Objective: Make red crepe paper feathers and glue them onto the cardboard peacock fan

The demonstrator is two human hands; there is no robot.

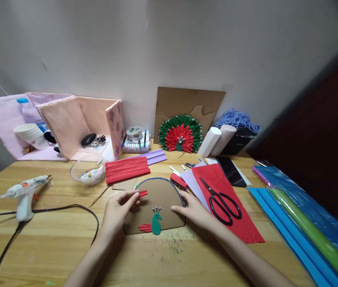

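Note:
A half-round piece of brown cardboard (160, 199) with a blue edge lies flat on the wooden table. A green paper peacock (156, 224) and one red feather strip (145, 228) sit at its lower edge. My left hand (118, 209) pinches a small red paper strip (142, 193) over the cardboard's left side. On the cardboard's right edge rests my right hand (194, 210), fingers stretched flat, holding it down.
Black scissors (221, 201) lie on red paper (225, 187) to the right. A glue gun (25, 193) with a black cord stands at the left. Folded red paper (127, 169), a glass bowl (88, 170), a finished peacock fan (180, 133) and blue and green rolls (306, 223) are around.

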